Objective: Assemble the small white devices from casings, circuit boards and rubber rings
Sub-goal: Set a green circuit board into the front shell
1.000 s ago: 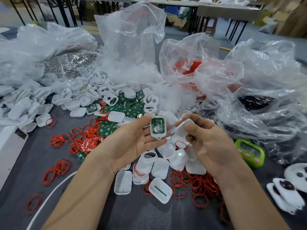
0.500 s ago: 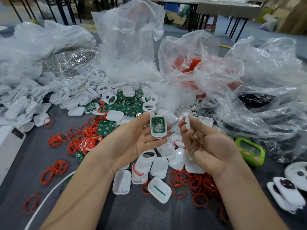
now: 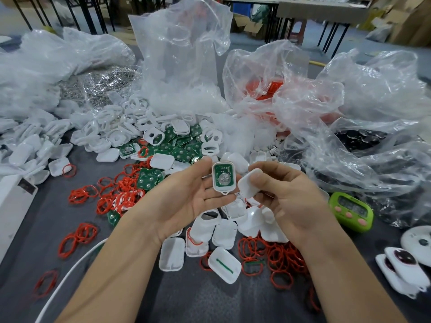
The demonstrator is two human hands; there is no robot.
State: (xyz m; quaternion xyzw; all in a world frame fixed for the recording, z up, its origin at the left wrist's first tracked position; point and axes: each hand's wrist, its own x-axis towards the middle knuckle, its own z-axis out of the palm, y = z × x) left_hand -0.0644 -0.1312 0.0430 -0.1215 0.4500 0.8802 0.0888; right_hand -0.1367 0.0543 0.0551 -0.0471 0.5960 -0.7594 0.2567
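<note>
The open casing (image 3: pixel 223 189), green board (image 3: pixel 221 170) face up inside it, stands with its long axis upright, pinched by thumb and fingertips of the left hand (image 3: pixel 186 201); the white cover (image 3: pixel 250 184) lies just right of it, tilted, gripped by the right hand (image 3: pixel 291 201); I judge it must swing left onto the board.

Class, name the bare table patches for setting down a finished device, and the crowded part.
Bare table between the forearms, below the green-striped casing; between right forearm and green timer. Crowded: heaped casings, circuit boards, red rings.
</note>
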